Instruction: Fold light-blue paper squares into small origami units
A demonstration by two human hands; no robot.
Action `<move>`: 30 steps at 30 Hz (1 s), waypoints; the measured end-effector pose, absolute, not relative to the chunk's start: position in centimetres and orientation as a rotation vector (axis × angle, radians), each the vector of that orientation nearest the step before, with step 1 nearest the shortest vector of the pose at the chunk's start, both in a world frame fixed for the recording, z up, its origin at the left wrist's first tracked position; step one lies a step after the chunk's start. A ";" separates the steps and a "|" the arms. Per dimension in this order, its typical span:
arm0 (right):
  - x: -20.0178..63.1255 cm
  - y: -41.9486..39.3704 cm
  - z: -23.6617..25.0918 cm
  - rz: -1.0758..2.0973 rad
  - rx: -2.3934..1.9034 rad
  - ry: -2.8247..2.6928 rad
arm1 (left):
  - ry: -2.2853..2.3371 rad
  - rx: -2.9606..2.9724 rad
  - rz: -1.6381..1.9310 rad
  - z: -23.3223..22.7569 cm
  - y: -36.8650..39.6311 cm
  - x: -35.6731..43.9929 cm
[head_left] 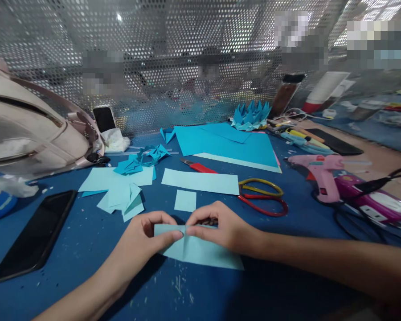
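Note:
A light-blue paper strip (207, 254) with a crease across it is held between both hands just above the table. My left hand (150, 234) pinches its left part, thumb on the front face. Close beside it, my right hand (220, 227) grips the upper edge near the crease with thumb and fingers. Beyond the hands lie a small light-blue paper square (185, 200) and a longer paper strip (200, 181). That strip partly covers scissors (263, 196) with one yellow and one red handle loop, and a red-handled cutter (200, 167).
Cut squares (122, 200) and folded blue pieces (143, 160) lie left of centre. Large blue sheets (220, 140) and a spiky paper model (251, 117) sit at the back. A pink glue gun (321, 171) and power strip (377, 200) stand right; a phone (36, 234) and bag (36, 120) left.

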State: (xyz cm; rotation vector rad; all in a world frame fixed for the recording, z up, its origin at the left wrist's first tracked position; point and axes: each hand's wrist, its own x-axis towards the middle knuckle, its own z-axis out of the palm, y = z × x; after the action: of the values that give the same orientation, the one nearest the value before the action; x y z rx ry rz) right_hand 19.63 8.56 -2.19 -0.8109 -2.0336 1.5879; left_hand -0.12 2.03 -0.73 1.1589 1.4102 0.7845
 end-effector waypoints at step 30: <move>19.9 8.8 -2.7 1.690 -1.014 -1.891 | 1.489 1.149 0.973 -1.4 2.1 -1.9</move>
State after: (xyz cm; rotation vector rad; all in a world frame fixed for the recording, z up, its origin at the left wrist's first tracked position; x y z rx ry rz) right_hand 19.90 8.85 -2.68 -1.0140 -1.8912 1.6897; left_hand -1.94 2.12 -1.38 1.1485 1.4888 0.9733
